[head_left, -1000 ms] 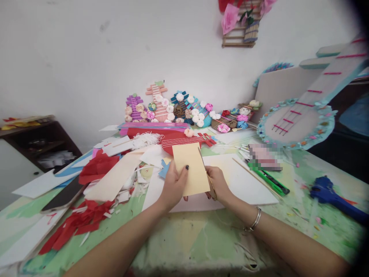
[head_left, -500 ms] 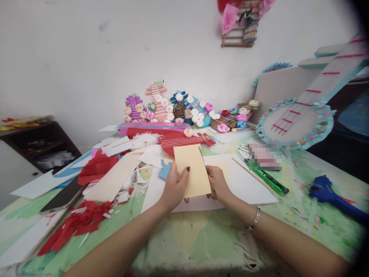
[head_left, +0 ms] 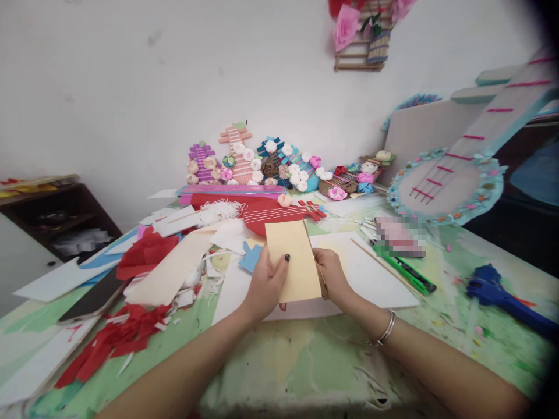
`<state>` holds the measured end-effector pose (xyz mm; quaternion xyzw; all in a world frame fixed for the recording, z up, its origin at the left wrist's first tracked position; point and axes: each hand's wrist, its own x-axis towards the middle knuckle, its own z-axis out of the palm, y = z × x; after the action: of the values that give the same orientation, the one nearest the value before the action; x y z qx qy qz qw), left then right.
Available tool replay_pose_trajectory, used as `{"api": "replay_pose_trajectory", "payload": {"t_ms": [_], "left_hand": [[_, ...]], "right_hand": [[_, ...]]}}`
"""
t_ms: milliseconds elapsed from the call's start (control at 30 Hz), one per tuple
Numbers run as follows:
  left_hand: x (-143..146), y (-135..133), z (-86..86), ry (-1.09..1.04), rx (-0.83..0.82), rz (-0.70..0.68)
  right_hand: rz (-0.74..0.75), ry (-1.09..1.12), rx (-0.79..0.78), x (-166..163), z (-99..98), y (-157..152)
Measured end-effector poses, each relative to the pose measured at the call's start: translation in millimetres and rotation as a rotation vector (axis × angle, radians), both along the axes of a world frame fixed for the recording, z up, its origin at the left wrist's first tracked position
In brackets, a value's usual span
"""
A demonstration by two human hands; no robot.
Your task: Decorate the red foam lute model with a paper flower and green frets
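Observation:
My left hand (head_left: 266,285) pinches the lower left edge of a pale yellow card (head_left: 293,259), thumb on its front, and holds it upright over a white sheet (head_left: 367,273). My right hand (head_left: 332,276) is closed at the card's right edge around the gold handles of scissors (head_left: 322,282); a thin blade runs up along that edge. A bracelet sits on my right wrist.
Red paper scraps (head_left: 144,253), cream strips and a black phone (head_left: 94,299) lie to the left. A red paper guitar (head_left: 279,212) and flower crafts (head_left: 279,166) stand behind. A green utility knife (head_left: 406,270) and a blue glue gun (head_left: 502,294) lie to the right.
Both hands and the card have drifted slightly to the right; the grip is the same.

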<state>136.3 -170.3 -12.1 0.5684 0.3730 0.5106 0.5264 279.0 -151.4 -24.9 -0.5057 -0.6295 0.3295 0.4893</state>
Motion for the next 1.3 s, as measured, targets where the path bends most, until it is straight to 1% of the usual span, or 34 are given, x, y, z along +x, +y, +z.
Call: {"api": "replay_pose_trajectory", "payload": {"t_ms": [133, 267, 400, 533, 767, 933, 1033, 1167, 1300], "left_hand": [[-1, 3, 0.5, 0.008, 0.009, 0.019], [-10, 14, 5.6, -0.016, 0.044, 0.035], [-26, 28, 9.4, -0.013, -0.031, 0.077], [-35, 35, 12.0, 0.003, -0.064, 0.096], [-32, 35, 11.4, 0.010, -0.072, 0.113], [-32, 38, 6.5, -0.064, -0.033, 0.146], [-31, 40, 5.6, -0.154, 0.007, 0.227], [-30, 42, 6.3, -0.220, 0.136, 0.353], [-29, 42, 6.8, -0.216, 0.247, 0.457]], "right_hand": [[-0.010, 0.031, -0.027, 2, -2.3, 4], [-0.024, 0.098, -0.096, 7, -3.8, 11], [-0.031, 0.186, -0.146, 17, -1.1, 19], [0.007, 0.242, -0.166, 24, 5.9, 20], [0.116, 0.329, -0.165, 19, 11.2, 11], [0.090, 0.315, -0.109, 15, 13.9, 7], [0.078, 0.303, -0.083, 14, 12.4, 6], [0.150, 0.149, -0.149, 8, 4.5, 5], [0.245, -0.010, -0.212, -2, -3.4, 0]]}}
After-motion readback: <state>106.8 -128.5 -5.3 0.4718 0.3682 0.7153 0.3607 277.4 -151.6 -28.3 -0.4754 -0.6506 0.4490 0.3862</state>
